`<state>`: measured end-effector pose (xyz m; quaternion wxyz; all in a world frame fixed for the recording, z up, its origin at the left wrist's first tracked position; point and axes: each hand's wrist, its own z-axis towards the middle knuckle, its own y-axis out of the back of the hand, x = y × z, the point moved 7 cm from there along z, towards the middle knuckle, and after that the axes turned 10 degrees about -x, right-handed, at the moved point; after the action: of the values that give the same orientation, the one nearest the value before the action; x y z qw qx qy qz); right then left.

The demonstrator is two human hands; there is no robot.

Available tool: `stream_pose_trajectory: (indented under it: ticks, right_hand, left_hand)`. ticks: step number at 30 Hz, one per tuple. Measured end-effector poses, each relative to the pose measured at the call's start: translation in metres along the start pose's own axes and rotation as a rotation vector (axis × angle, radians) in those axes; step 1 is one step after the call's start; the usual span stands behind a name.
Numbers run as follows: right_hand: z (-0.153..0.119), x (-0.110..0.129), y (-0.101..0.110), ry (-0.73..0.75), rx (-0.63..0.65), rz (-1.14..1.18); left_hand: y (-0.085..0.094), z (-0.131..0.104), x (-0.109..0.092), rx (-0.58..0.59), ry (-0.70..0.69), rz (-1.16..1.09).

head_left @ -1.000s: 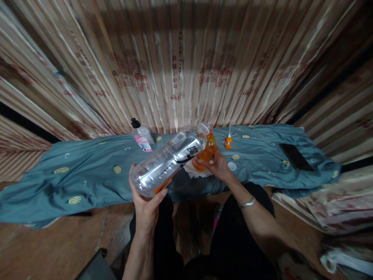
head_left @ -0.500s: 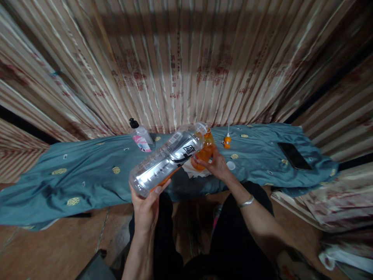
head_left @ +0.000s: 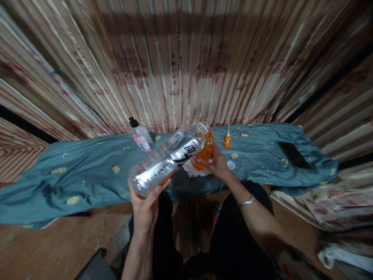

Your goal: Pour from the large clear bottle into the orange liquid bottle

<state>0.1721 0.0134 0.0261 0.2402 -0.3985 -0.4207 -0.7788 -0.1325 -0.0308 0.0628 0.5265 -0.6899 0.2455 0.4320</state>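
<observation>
My left hand (head_left: 147, 204) is closed around the lower end of a large clear plastic bottle (head_left: 166, 159) with a silver label and black lettering. The bottle is tilted, its mouth up and to the right, at the top of an orange see-through bottle (head_left: 207, 149). My right hand (head_left: 217, 163) grips that orange bottle, which stands over a white tissue (head_left: 194, 171). Whether liquid passes between the two mouths I cannot tell. Behind them, to the right, an orange pump top (head_left: 227, 140) with a clear tube stands on the cloth.
A blue-green patterned cloth (head_left: 96, 171) covers the narrow table. On it are a clear pump bottle (head_left: 142, 137) with a black top at left, a white round cap (head_left: 231, 165) by my right wrist and a black phone (head_left: 294, 154) at right. A pleated curtain (head_left: 186, 70) hangs right behind.
Almost nothing differs. Both hands keep their hold, and the clear bottle stays tilted at the orange bottle's top with only a slight shift.
</observation>
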Motion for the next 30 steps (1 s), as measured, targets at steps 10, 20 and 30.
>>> stream_pose_trajectory:
  ticks: [10, 20, 30]
  right_hand:
    - [-0.001, -0.002, -0.001, 0.011, -0.001, 0.017]
    - [0.0, -0.002, -0.001, -0.003, 0.008, 0.022]
    - [0.001, 0.0, -0.001, -0.01, 0.012, 0.021]
  left_hand:
    - [-0.002, -0.002, -0.006, -0.089, -0.042, 0.024]
    - [-0.008, 0.0, -0.011, -0.094, -0.088, 0.037]
    - [-0.008, -0.007, -0.005, -0.123, -0.099, 0.042]
